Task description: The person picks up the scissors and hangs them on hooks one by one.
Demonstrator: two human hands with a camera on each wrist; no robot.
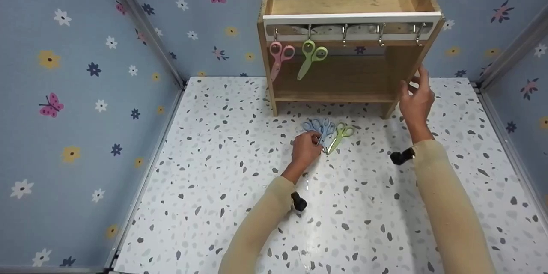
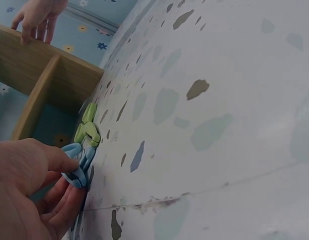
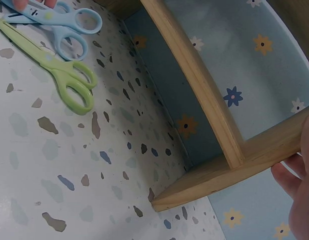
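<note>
My left hand (image 1: 306,150) pinches a pair of blue scissors (image 2: 77,172) between thumb and fingers, low over the speckled tabletop. In the head view, blue scissors handles (image 1: 326,125) fan out beside the fingertips, partly overlapping. Green scissors (image 1: 340,136) lie just right of them, handles toward the rack. My right hand (image 1: 417,100) grips the right side panel of a wooden rack (image 1: 334,96), its fingers partly hidden behind the panel. Pink scissors (image 1: 280,58) hang from the rack's leftmost hook, and another green pair (image 1: 310,58) hangs from the hook beside it.
Along the rack's front runs a white rail (image 1: 351,18) with metal hooks; those toward the right (image 1: 381,34) carry nothing. Blue floral panels (image 1: 85,115) wall the speckled tabletop (image 1: 205,145) at the left, back and right. Small black devices (image 1: 402,156) sit at both wrists.
</note>
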